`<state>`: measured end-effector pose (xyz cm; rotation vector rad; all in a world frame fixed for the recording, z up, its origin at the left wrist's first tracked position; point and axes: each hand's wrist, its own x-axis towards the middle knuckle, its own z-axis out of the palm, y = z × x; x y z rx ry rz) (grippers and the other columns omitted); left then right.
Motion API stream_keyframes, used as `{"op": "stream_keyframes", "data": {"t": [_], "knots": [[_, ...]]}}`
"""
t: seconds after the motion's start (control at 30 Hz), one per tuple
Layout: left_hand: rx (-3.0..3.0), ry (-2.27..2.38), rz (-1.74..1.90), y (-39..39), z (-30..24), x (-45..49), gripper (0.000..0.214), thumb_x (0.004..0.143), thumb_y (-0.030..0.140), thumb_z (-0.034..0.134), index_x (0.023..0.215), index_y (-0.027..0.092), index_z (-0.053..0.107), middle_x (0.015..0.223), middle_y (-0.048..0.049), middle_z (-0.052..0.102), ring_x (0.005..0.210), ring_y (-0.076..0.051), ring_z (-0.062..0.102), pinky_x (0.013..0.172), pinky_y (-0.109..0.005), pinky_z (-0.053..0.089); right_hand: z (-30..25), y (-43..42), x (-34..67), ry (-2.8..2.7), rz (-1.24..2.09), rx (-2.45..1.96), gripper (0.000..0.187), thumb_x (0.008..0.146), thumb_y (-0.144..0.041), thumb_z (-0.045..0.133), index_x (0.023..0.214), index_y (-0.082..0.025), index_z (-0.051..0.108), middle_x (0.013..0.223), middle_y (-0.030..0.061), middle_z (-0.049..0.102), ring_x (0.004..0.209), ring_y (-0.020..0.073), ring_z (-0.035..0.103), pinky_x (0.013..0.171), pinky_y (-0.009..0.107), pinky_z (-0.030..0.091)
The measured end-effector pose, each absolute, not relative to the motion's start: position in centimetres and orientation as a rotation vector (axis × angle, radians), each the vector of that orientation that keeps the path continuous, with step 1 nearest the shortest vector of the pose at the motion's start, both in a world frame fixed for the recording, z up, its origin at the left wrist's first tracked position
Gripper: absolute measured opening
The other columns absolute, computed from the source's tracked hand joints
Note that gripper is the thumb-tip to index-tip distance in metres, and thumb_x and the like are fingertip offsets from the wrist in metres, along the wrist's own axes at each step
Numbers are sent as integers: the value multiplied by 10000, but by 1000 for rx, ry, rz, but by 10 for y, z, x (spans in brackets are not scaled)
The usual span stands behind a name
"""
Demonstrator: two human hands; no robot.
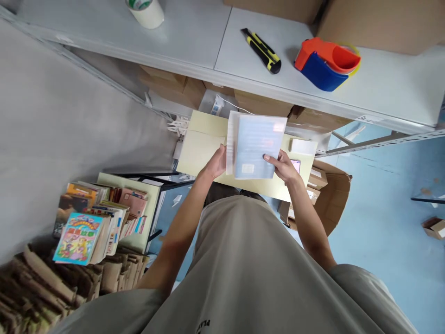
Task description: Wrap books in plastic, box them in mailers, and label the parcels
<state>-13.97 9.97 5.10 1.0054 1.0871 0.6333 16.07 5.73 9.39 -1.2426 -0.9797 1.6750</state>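
Blue book [259, 144]: long axis fore-aft, white label [248, 168] at near end. Right hand [285, 168] pinches edge; left hand [217, 163], grip unclear.

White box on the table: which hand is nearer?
Right. The right hand, gripping the wrapped booklet, appears just left of the white box; the left hand is farther left, by the booklet's opposite edge.

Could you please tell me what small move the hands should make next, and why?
Probably fold over the translucent wrapping's left edge: it extends past the blue book, the left hand is right beside it, and the right hand grips the opposite side, thumb on top.
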Motion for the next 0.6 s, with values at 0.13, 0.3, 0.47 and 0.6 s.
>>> {"op": "stream_keyframes", "data": {"t": [0.13, 0.3, 0.47, 0.6], "knots": [[957, 997, 686, 99, 76, -100, 959, 748, 895, 980, 1359, 172, 830, 1379, -189, 873, 1390, -474, 802, 1180, -605, 672, 93, 55, 166, -942, 1588, -1273, 734, 778, -833, 965, 1194, -256, 786, 1295, 114, 890, 1269, 377, 831, 1188, 595, 675], [1012, 999, 722, 104, 87, -84, 770, 766, 706, 1035, 1284, 172, 835, 1361, -155, 884, 1306, -410, 833, 1157, -537, 680, 86, 48, 164, -871, 1540, -1322, 802, 767, -855, 946, 1258, -248, 764, 1371, 138, 877, 1293, 380, 828, 1219, 606, 668], [1405, 1188, 656, 113, 92, -87, 508, 1000, 562, 838, 1322, 169, 822, 1256, -118, 899, 1214, -369, 840, 1067, -454, 692, 83, 49, 144, -839, 1129, -1595, 1037, 769, -933, 868, 1493, -210, 696, 1633, 241, 738, 1504, 421, 731, 1285, 631, 615], [1830, 1405, 413, 105, 100, -71, 451, 1101, 266, 682, 1544, 225, 753, 1373, -134, 879, 1299, -410, 835, 1139, -489, 660, 91, 58, 101, -911, 1130, -1580, 977, 874, -960, 749, 1512, -222, 697, 1626, 212, 733, 1538, 396, 707, 1198, 520, 669]]}}
